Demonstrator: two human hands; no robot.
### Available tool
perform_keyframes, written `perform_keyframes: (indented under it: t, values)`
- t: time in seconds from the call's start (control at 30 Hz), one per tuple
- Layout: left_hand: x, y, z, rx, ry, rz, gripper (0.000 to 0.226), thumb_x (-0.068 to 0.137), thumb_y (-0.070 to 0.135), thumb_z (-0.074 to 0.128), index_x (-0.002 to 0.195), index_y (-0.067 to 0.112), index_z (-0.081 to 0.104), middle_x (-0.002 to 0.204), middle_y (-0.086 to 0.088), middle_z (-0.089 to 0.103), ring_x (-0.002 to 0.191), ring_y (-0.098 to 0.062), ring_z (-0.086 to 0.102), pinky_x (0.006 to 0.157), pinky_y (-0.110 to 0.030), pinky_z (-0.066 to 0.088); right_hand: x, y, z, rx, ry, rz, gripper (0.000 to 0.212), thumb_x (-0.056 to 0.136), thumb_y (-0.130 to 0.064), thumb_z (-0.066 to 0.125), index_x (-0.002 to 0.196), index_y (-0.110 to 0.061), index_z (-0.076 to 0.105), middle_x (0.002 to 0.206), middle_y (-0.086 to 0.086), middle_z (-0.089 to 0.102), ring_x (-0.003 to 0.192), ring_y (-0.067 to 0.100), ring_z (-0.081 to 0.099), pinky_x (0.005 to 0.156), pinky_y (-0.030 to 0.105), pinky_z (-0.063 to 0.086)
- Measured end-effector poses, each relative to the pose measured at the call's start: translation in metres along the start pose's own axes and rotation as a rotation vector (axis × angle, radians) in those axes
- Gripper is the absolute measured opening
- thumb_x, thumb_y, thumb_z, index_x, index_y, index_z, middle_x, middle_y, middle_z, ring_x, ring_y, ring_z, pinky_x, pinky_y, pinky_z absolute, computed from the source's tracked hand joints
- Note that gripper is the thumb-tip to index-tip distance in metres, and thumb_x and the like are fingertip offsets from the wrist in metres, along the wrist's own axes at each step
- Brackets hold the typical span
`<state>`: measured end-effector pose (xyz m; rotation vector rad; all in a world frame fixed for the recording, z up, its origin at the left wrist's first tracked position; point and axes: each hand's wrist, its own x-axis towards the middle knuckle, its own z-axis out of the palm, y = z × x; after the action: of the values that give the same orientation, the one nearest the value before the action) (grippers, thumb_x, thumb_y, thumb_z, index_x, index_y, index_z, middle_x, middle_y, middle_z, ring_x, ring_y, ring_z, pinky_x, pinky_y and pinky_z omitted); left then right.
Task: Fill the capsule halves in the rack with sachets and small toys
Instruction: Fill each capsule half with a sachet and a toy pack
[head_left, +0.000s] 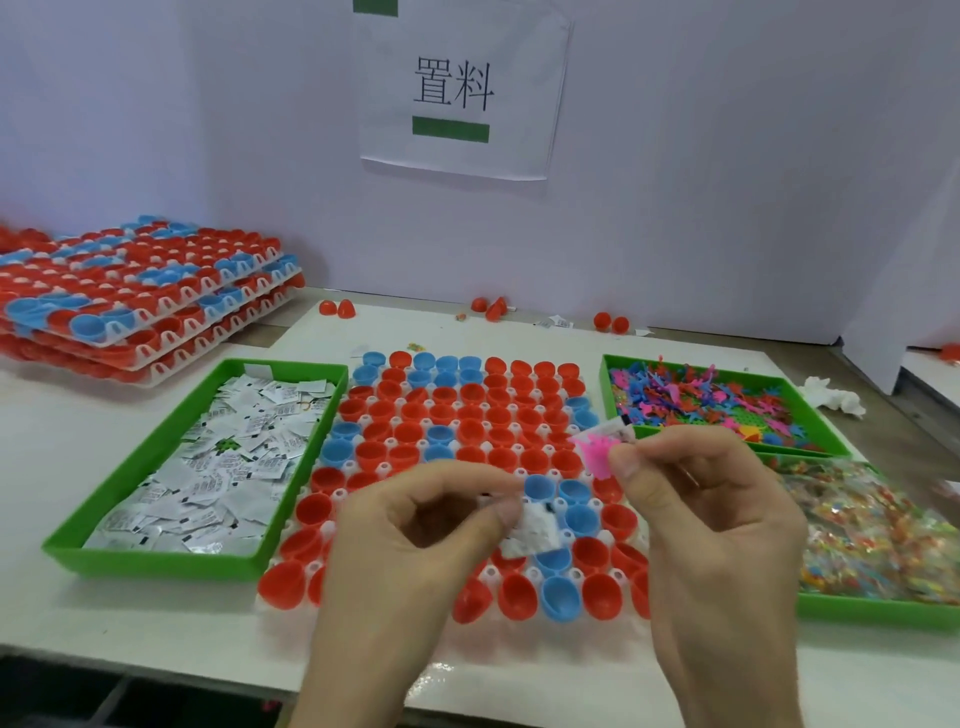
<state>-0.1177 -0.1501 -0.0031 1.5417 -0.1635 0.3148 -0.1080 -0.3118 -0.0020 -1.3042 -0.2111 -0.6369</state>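
Head view: left hand (410, 525) pinches a white sachet (530, 530) above the rack (462, 426) — right hand (711, 499), just beside it, pinches a pink toy (597, 452) over the capsule halves (558, 597).

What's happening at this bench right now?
A person is loading a rack of red and blue capsule halves. The left hand pinches white sachets over the rack; the right hand pinches a pink toy. A green sachet tray sits left of the rack, a green toy tray right. The visible halves look empty.

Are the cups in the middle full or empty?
Empty where visible: the capsule halves show bare hollow insides; some are hidden.
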Motion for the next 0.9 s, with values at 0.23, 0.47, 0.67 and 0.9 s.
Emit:
perform_keyframes:
  t: [0.23,0.47,0.67,0.9]
  values:
    - [0.060,-0.021,-0.127,0.445,0.621,-0.026,0.025,0.084,0.018,0.075,0.107,0.027,0.072,0.106,-0.005,0.074,0.087,-0.002,0.067,0.082,-0.012,0.052,0.006,0.000,-0.009,0.013,0.053,0.033,0.017,0.063,-0.026,0.082,0.076,-0.020,0.073,0.074,0.001,0.072,0.074,0.016,0.070,0.073,0.020,0.058]
    - [0.024,0.000,-0.067,0.439,0.421,-0.013,0.020,0.072,0.055,0.068,0.092,0.057,0.069,0.109,0.026,0.068,0.097,-0.001,0.065,0.082,-0.034,0.051,0.003,-0.002,0.001,-0.031,0.021,0.079,0.017,0.060,-0.027,0.081,0.072,-0.022,0.072,0.073,0.001,0.073,0.072,0.014,0.072,0.066,0.018,0.057]
    - [0.001,0.006,0.018,-0.063,-0.111,-0.072,0.031,0.062,0.048,0.072,0.092,0.045,0.076,0.087,0.004,0.078,0.083,-0.011,0.074,0.068,-0.013,0.055,-0.009,-0.008,0.013,-0.088,-0.148,0.041,0.023,0.066,-0.010,0.089,0.071,-0.020,0.068,0.069,0.000,0.070,0.065,0.009,0.069,0.061,0.016,0.055]
    - [-0.002,0.004,0.020,-0.132,-0.068,0.001,0.016,0.069,0.027,0.072,0.081,0.029,0.081,0.080,-0.002,0.077,0.077,-0.015,0.074,0.064,-0.014,0.055,-0.009,-0.012,0.010,-0.106,-0.134,0.080,0.019,0.071,-0.024,0.086,0.081,-0.025,0.070,0.075,0.005,0.070,0.069,0.018,0.069,0.063,0.022,0.056]
